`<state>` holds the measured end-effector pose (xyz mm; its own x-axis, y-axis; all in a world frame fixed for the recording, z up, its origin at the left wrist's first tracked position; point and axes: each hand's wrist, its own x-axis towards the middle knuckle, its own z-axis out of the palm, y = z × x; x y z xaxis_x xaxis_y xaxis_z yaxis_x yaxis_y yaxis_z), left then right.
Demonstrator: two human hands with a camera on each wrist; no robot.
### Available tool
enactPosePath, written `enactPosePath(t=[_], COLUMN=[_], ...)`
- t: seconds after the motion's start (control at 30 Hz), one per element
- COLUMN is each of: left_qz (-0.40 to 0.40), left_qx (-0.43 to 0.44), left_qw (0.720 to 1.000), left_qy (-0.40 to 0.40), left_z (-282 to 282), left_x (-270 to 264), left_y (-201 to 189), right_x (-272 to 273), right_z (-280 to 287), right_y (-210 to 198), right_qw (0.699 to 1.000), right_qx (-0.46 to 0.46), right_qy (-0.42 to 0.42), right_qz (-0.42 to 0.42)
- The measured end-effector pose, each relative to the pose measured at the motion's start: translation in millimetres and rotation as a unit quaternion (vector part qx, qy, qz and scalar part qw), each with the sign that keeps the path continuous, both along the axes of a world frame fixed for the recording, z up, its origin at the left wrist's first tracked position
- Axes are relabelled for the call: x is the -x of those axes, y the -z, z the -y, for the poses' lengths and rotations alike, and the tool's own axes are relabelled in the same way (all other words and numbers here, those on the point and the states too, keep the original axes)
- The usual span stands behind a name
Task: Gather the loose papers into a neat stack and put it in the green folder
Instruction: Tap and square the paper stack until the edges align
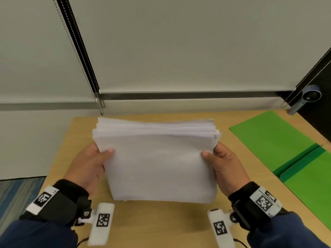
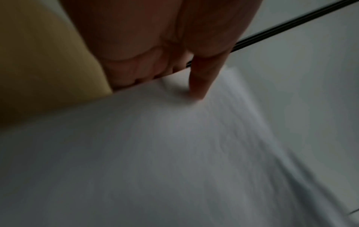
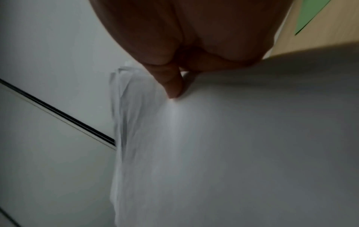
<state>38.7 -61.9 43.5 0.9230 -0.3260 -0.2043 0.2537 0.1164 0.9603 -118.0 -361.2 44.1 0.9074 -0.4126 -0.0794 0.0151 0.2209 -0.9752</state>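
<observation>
Item 1, my left hand (image 1: pixel 89 165): thumb (image 1: pixel 108 151) laid on the near face of the paper stack (image 1: pixel 161 161), remaining fingers hidden behind it; it pinches the stack's left edge.

Item 2, my right hand (image 1: pixel 226 164): mirrored grip on the right edge, thumb in front, fingers behind. A grip on each side lets me stand the sheets on edge and square them.

Item 3, paper stack: held roughly upright over the wooden worktop (image 1: pixel 161 222), lower edge at or just above the surface; I cannot tell which. The top edges are staggered, so I judge the stack not yet neat.

Item 4, green folder (image 1: pixel 279 140): lying open and flat on the worktop to my right, apart from the stack, ready to receive it.

Item 5, window blinds (image 1: pixel 179 42): behind the worktop, with a bead chain (image 1: pixel 78 56).
</observation>
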Motion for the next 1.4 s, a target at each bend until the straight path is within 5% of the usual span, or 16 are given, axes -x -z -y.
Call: enactPosePath(t=[0.17, 0.53, 0.83, 1.27, 1.4], left_qz=[0.059, 0.114, 0.070, 0.075, 0.055], left_qx=[0.038, -0.024, -0.045, -0.003, -0.017], left_qw=[0.997, 0.988, 0.995, 0.990, 0.991], left_qy=[-0.041, -0.104, -0.049, -0.118, -0.117], left_z=[2, 17, 20, 30, 29], left_x=[9, 26, 27, 24, 22], left_y=[-1, 1, 30, 17, 25], right_x=[-3, -12, -9, -17, -19], right_z=[0, -9, -12, -15, -16], right_y=[-14, -10, 18, 4, 14], right_qw=[0.996, 0.987, 0.991, 0.986, 0.988], right_qx=[0.056, 0.086, 0.025, 0.038, 0.063], right_qy=[0.022, 0.083, 0.131, 0.142, 0.143], right_qz=[0.061, 0.111, -0.009, 0.073, 0.008])
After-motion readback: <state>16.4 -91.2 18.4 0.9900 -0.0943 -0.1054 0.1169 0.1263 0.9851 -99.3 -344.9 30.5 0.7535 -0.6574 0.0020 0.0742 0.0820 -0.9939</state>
